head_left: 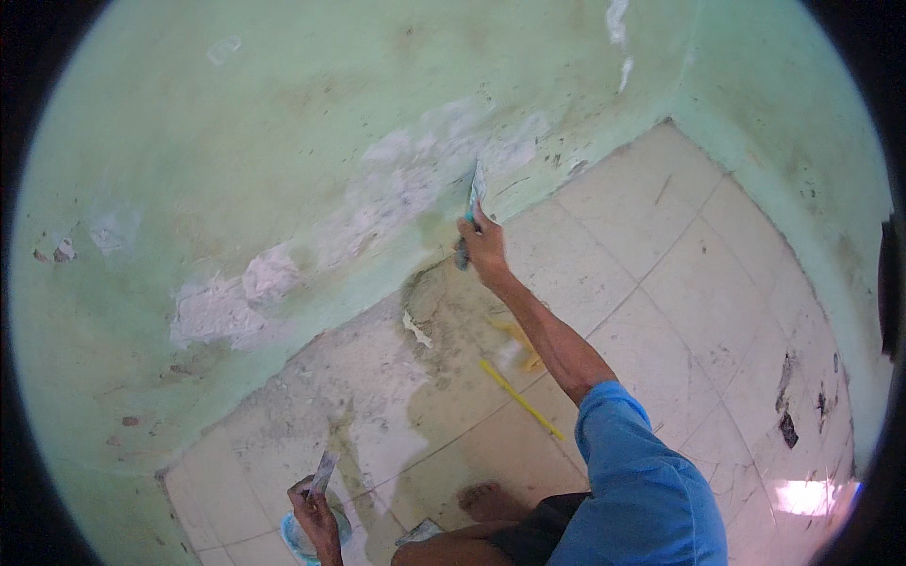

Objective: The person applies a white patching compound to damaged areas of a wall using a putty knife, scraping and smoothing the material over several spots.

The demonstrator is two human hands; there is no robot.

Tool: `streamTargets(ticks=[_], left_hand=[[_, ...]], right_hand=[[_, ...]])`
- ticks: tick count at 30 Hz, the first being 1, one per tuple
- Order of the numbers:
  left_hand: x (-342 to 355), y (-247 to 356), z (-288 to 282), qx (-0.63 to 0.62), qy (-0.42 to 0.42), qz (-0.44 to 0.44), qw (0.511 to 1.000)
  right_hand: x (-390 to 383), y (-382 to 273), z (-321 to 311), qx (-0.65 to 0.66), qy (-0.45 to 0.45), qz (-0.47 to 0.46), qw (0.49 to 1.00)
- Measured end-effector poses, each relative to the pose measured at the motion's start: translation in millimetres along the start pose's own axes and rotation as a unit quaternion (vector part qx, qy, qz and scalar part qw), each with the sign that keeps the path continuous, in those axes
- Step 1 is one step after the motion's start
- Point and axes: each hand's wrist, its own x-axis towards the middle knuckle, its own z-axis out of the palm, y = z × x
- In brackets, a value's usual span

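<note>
My right hand (487, 253) is stretched out to the green wall (311, 141), closed round the handle of a putty knife (476, 186). The knife's blade points up at the lower wall, over a band of whitish filler patches (401, 184). Low on the left, my left hand (314, 514) grips a second, smaller putty knife (325, 470) with a pale smeared blade. Just under that hand stands a light blue tub (290, 541), partly covered by the hand; I cannot make out what is in it.
A yellow stick (521, 400) and a yellowish item (514, 341), partly behind my right arm, lie on the dusty tiled floor (604, 255). A white flake (415, 328) sits near the wall base. My bare foot (487, 502) is close by. Dark scraps (787, 429) lie at right.
</note>
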Motion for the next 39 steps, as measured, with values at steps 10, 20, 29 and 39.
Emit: streamTargets(ticks=[10,20,29,39], left_hand=[[-4,-6,-6,0.007,0.007,-0.018,1.000],[8,22,6,0.004,-0.017,0.001,1.000],[-5,10,2,-0.013,-0.016,-0.029,0.999],[-2,1,6,-0.060,-0.019,-0.018,0.998]], right_hand=[[99,-29,-152,0.078,0.068,0.163,0.981],[16,-50,-97,0.043,0.023,0.177,0.983],[58,-52,-93,-0.018,0.005,0.125,0.992],[63,-118,-57,-0.154,0.110,-0.196,0.962]])
